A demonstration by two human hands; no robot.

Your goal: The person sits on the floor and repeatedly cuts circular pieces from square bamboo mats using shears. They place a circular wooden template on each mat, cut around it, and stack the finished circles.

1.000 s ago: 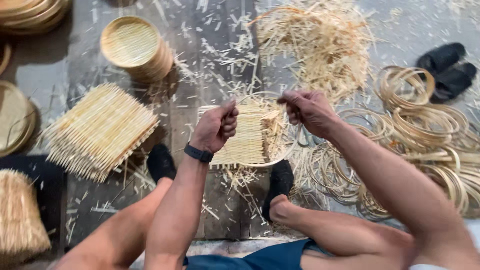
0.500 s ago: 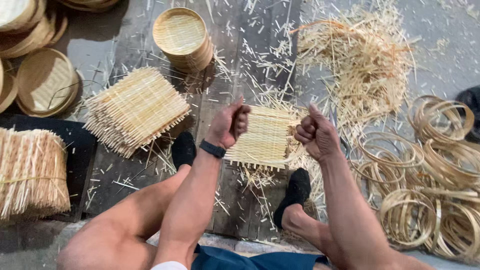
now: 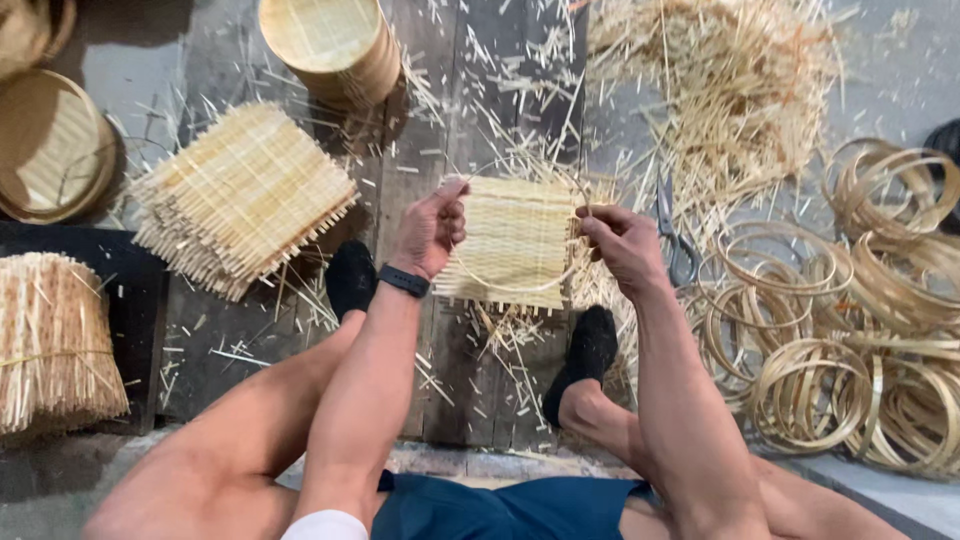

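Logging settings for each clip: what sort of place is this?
Likely a bamboo-weaving workshop floor: a stack of woven mats, loose bamboo hoops and a heap of splints lie around the person.

Your left hand (image 3: pixel 430 228) covers the left edge of the woven bamboo mat (image 3: pixel 515 240), and your right hand (image 3: pixel 622 245) hides its right edge, so you cannot tell how either grips it. At the upper left of the frame, the round trays (image 3: pixel 50 140) are cut off. The stick bundle (image 3: pixel 55 340) runs past the left edge. The scissors (image 3: pixel 675 235) lie half buried under loose strips. At the right edge, a dark object (image 3: pixel 945 140) is cropped beyond telling.
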